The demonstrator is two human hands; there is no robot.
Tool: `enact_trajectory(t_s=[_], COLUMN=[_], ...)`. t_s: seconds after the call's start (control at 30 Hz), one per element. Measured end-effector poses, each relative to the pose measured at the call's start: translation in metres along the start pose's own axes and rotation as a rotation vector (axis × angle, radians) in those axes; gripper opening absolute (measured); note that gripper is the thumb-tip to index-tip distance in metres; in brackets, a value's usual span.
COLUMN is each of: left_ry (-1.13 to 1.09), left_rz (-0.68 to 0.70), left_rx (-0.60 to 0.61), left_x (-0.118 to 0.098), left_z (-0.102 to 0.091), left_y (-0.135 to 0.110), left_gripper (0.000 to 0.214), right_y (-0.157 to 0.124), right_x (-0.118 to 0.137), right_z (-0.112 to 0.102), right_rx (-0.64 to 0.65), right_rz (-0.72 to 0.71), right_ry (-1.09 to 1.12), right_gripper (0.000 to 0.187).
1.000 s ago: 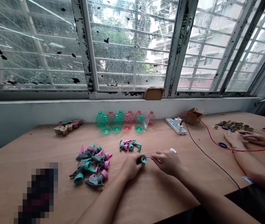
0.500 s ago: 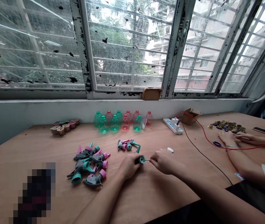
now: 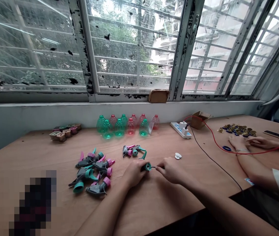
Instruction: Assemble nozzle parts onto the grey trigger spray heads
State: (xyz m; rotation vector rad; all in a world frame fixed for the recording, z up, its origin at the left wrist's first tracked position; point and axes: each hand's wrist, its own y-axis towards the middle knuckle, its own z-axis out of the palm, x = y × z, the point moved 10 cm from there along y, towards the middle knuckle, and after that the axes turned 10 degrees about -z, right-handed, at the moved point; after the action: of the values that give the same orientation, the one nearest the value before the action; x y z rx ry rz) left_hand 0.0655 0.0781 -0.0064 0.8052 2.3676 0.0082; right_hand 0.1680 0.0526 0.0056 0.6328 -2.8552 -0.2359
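My left hand point(image 3: 134, 173) is closed around a grey spray-trigger head with a teal collar point(image 3: 147, 167), held just above the wooden table point(image 3: 174, 200). My right hand point(image 3: 170, 169) pinches a thin dip tube point(image 3: 153, 167) whose end sits at the collar. A pile of several grey trigger heads with teal and pink parts point(image 3: 92, 172) lies left of my left hand. Two more trigger heads point(image 3: 133, 151) rest just beyond my hands. A small white piece point(image 3: 177, 155) lies near my right hand.
Several small green and pink plastic bottles point(image 3: 127, 125) stand by the wall. Small caps point(image 3: 64, 131) sit at the back left. A white power strip point(image 3: 180, 129) with red and black cords and a cardboard box point(image 3: 200, 119) are at the back right. Another person's hands point(image 3: 249, 143) work by gold pieces point(image 3: 237, 130).
My hands have stayed together on the trigger head and tube, the right hand closing in slightly. The view shifted a little to the right.
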Motion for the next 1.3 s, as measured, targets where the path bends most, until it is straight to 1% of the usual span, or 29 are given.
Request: enact_trajectory(t_s=[0.07,0.13,0.2,0.27,0.33,0.43,0.53,0.6,0.7,0.87,1.03,1.13,1.2,1.3], left_ry=[-0.02,-0.044,-0.06,-0.065,-0.056,-0.04,-0.045,-0.047,-0.047,-0.047,-0.066,-0.075,-0.077,-0.074], left_rz=[-0.003,0.0,-0.001,-0.007,-0.019,-0.019,0.001,-0.001,-0.003,0.029,0.031,0.026,0.025,0.018], left_rx=[0.006,0.016,0.024,0.024,0.019,0.019,0.032,0.047,0.056,0.061,0.067,0.083,0.084,0.072], left_x=[0.001,0.001,0.0,0.001,0.001,0.0,-0.005,-0.005,-0.005,-0.004,-0.004,-0.005,-0.005,-0.005], left_z=[0.0,0.002,0.005,0.007,0.007,0.007,0.006,0.007,0.008,0.01,0.009,0.009,0.008,0.007], left_y=[0.0,0.001,0.001,0.002,0.002,0.003,0.004,0.004,0.004,0.001,0.001,0.002,0.002,0.003], left_gripper=[0.017,0.018,0.022,0.025,0.025,0.023,0.019,0.016,0.016,0.022,0.021,0.019,0.018,0.018], right_y=[-0.004,-0.008,-0.01,-0.01,-0.008,-0.007,-0.009,-0.011,-0.011,-0.008,-0.007,-0.009,-0.01,-0.01], right_x=[-0.006,-0.009,-0.009,-0.007,0.002,0.017,0.021,0.021,0.018,0.004,-0.003,-0.005,-0.006,-0.005], right_z=[0.008,0.012,0.006,-0.004,-0.01,-0.006,0.0,0.002,0.0,-0.006,0.006,0.014,0.011,-0.001], right_rx=[-0.037,-0.067,-0.106,-0.132,-0.108,-0.011,0.078,0.115,0.135,0.1,0.055,0.034,0.008,-0.031], right_rz=[-0.025,-0.042,-0.046,-0.042,-0.076,-0.138,-0.088,-0.053,-0.045,-0.103,-0.199,-0.225,-0.208,-0.155], right_ry=[0.134,0.177,0.099,-0.047,-0.183,-0.302,-0.336,-0.332,-0.297,-0.204,-0.073,-0.008,-0.026,-0.132], right_gripper=[0.043,0.047,0.045,0.041,0.035,0.028,0.027,0.028,0.029,0.04,0.041,0.042,0.041,0.037])
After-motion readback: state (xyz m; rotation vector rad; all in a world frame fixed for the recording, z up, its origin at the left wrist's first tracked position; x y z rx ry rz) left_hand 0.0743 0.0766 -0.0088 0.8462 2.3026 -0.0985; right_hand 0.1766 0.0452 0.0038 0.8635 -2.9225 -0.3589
